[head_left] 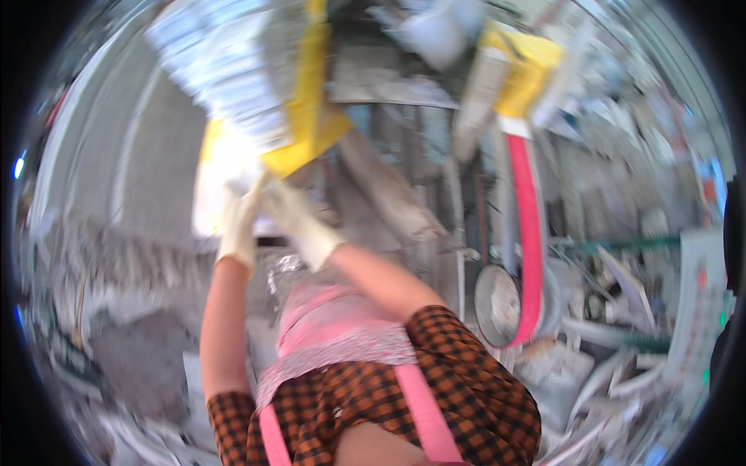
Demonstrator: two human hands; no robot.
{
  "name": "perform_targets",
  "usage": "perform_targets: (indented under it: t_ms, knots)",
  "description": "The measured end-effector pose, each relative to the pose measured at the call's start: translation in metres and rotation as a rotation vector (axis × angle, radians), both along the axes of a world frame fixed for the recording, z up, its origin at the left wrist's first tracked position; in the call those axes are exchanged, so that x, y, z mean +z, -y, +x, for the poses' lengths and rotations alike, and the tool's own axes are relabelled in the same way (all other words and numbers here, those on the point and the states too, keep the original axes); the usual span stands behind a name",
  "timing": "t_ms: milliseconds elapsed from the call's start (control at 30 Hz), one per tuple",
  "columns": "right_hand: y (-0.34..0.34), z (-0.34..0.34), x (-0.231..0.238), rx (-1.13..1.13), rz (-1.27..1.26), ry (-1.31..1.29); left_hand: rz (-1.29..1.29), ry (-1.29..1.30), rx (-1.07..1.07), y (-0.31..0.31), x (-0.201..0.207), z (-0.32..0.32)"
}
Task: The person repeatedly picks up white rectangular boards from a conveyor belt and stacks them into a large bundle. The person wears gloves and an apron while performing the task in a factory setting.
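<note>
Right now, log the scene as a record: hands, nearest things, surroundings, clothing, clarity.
left hand: cream glove, fingers near the right hand's
right hand: cream glove, grip unclear
nearest: yellow sheeting and layered white stack, beyond the hands
right side: long pink-red strip; round grey container near its lower end
clothing: orange-and-black checked shirt, pink apron
clarity: motion-blurred; finger contact cannot be told
</note>
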State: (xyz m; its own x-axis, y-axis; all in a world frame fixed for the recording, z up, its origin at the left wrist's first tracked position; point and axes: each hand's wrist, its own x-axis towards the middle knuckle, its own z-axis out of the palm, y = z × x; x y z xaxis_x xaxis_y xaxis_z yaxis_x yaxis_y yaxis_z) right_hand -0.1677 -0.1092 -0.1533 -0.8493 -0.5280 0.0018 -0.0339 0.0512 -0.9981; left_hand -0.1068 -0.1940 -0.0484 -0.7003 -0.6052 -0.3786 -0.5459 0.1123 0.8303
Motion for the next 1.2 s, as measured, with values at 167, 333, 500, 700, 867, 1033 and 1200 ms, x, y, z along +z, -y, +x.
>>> perform_targets:
  t_ms: [167,333,500,700,867,1033,1200]
  knots:
    - [-0.030,-0.012,-0.008,0.200,-0.083,-0.265,-0.458,0.140,0.040,0.001,-0.023,-0.013]
    - [-0.180,-0.041,0.003,0.156,0.348,-0.342,-0.585,0.227,0.079,0.014,-0.048,-0.014]
    - [-0.313,-0.053,0.007,-0.131,0.270,-0.043,-0.509,0.263,0.076,0.012,-0.053,-0.010]
    - [-0.376,-0.019,-0.008,-0.198,0.075,0.220,-0.735,0.318,-0.282,0.009,-0.007,-0.022]
    - [-0.380,0.004,-0.023,-0.180,0.002,0.305,-0.727,0.597,-0.209,-0.001,-0.002,-0.052]
    - [-0.363,0.011,-0.021,-0.108,0.010,0.317,-0.712,0.563,-0.006,-0.008,-0.003,-0.046]
    - [-0.332,0.009,-0.020,-0.046,0.037,0.286,-0.552,0.494,-0.019,-0.002,0.002,-0.034]
